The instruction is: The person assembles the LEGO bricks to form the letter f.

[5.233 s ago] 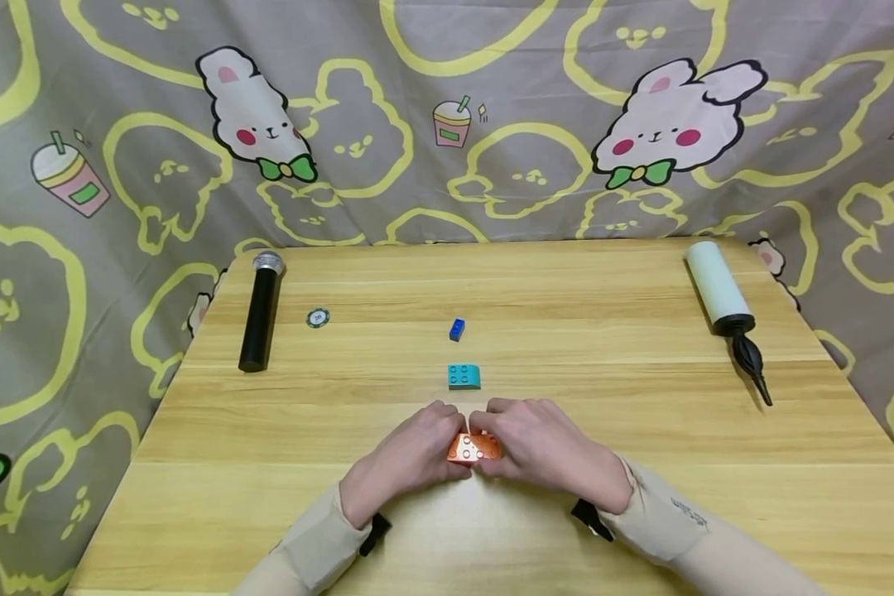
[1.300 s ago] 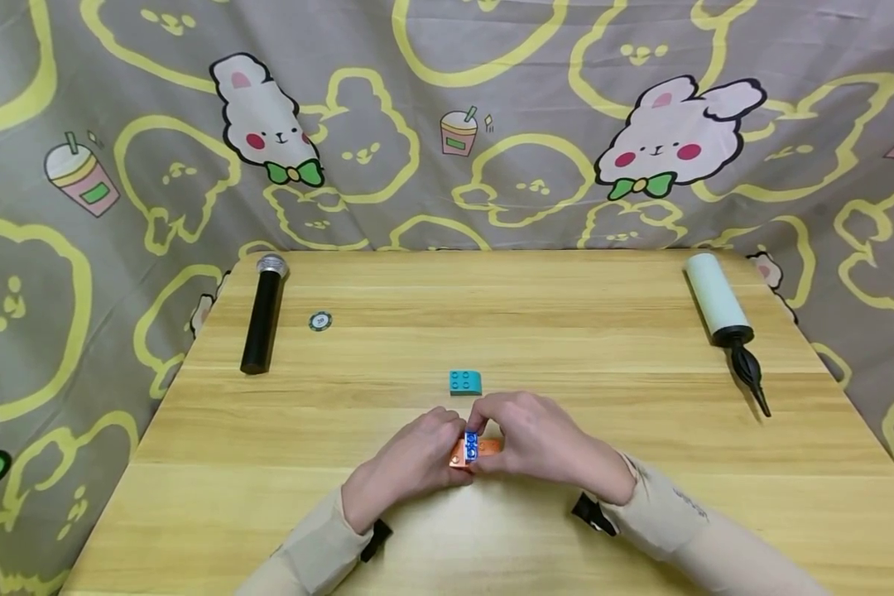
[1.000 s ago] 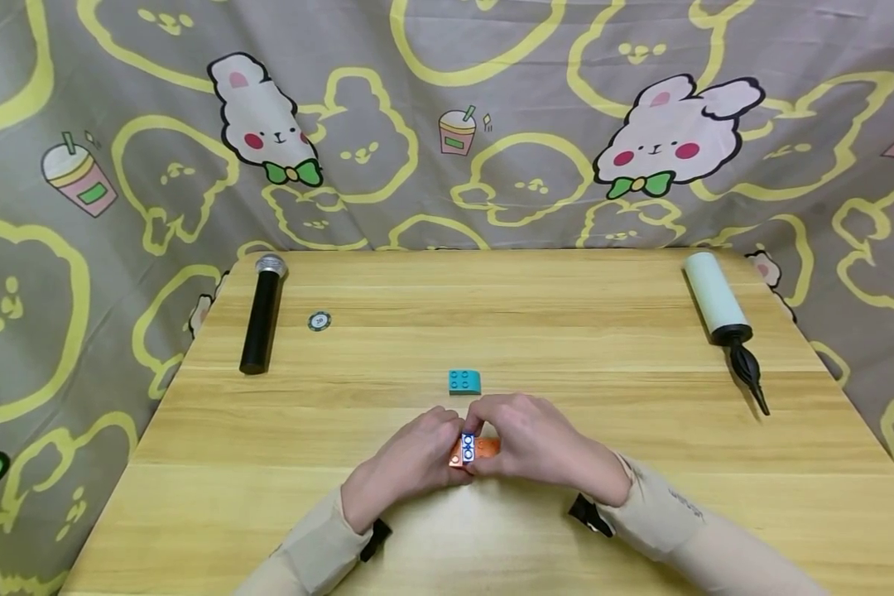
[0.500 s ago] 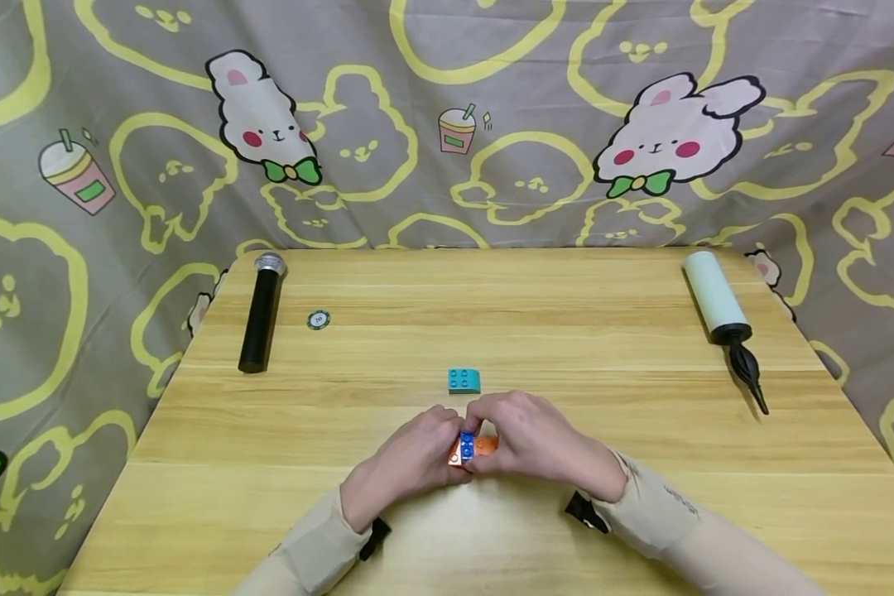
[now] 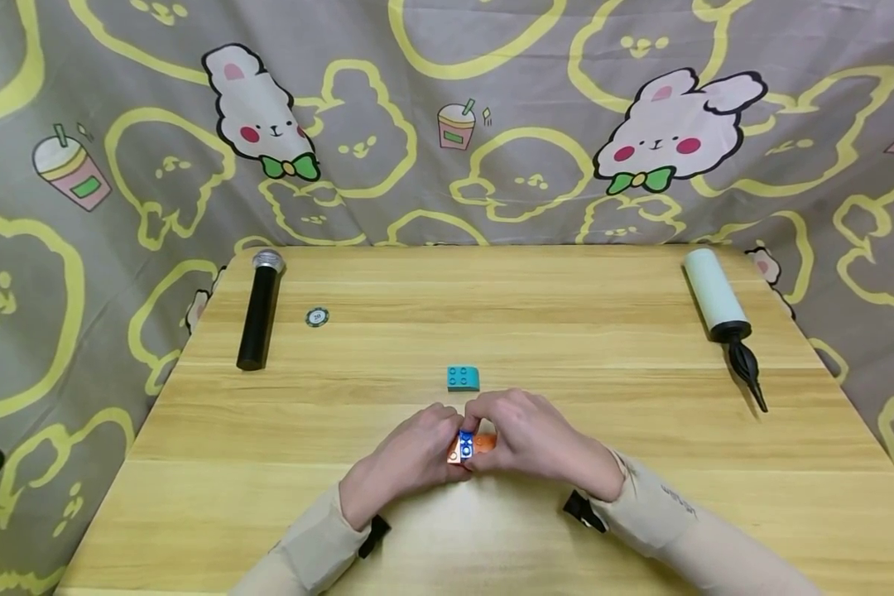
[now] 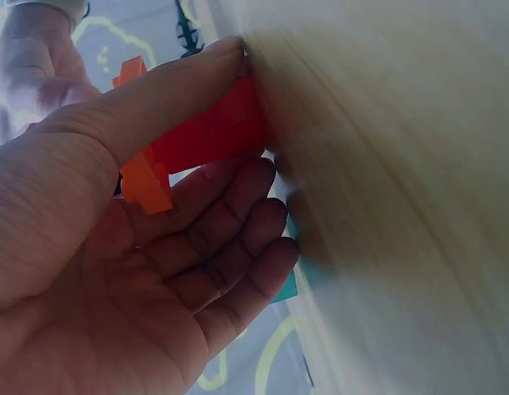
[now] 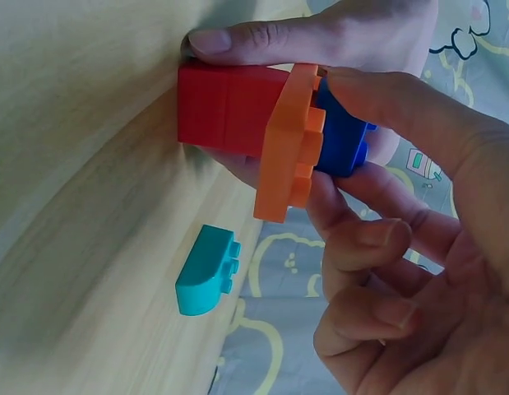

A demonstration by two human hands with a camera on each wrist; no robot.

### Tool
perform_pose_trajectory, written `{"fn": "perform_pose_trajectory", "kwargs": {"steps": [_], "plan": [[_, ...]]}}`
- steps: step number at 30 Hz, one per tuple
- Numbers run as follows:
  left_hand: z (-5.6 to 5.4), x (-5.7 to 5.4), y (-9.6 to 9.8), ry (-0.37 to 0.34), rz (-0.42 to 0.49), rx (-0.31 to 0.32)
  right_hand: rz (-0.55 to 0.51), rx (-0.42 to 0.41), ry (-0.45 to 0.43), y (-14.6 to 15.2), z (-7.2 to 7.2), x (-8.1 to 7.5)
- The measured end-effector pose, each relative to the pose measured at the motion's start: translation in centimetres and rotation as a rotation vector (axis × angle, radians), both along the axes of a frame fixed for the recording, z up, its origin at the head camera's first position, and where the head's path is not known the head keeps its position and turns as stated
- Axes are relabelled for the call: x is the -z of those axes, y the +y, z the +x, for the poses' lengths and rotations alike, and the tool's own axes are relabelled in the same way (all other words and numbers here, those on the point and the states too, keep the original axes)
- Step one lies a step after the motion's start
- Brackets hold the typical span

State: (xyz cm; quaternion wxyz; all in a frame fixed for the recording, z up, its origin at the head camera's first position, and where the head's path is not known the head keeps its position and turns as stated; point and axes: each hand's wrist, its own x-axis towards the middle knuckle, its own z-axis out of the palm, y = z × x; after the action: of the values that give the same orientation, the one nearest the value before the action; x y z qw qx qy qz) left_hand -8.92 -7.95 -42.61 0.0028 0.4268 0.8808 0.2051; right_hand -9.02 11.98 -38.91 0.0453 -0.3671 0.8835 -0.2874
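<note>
My left hand [image 5: 410, 447] grips a red building block [image 6: 213, 132] between thumb and fingers, low over the tabletop. Across the top of the red block lies an orange building block [image 7: 285, 152], overhanging it. My right hand [image 5: 525, 434] pinches a small blue building block [image 7: 340, 132] between thumb and index finger, against the orange block's studded top; whether it is pressed fully down I cannot tell. In the head view the red block is mostly hidden by the hands. Just beyond them a teal block [image 5: 463, 378] with one rounded end sits on the table.
A black microphone [image 5: 259, 314] lies at the table's left, with a poker chip [image 5: 317, 317] beside it. On the right lies a pale hand pump [image 5: 718, 298] with a black nozzle. A patterned curtain [image 5: 387, 124] hangs behind the wooden table [image 5: 581, 331].
Earlier the blue block lay beyond the teal one while both hands were at the orange block. The right hand has since brought it onto the orange block, shifting it slightly left.
</note>
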Motion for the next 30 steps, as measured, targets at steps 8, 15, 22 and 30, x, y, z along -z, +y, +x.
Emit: {"fn": "perform_pose_trajectory", "kwargs": {"steps": [8, 15, 22, 30], "plan": [[-0.1, -0.3, 0.0, -0.015, -0.022, -0.009, 0.006, -0.008, 0.031, 0.0, 0.1, -0.2], [0.1, -0.2, -0.1, -0.005, -0.016, -0.013, -0.013, 0.004, 0.043, -0.1, 0.3, 0.3], [0.2, -0.1, -0.3, 0.01, -0.019, -0.013, 0.012, 0.034, 0.067, -0.1, 0.9, 0.3], [0.2, -0.1, -0.5, -0.014, -0.07, -0.03, 0.051, 0.099, 0.081, 0.7, -1.4, -1.9]]}}
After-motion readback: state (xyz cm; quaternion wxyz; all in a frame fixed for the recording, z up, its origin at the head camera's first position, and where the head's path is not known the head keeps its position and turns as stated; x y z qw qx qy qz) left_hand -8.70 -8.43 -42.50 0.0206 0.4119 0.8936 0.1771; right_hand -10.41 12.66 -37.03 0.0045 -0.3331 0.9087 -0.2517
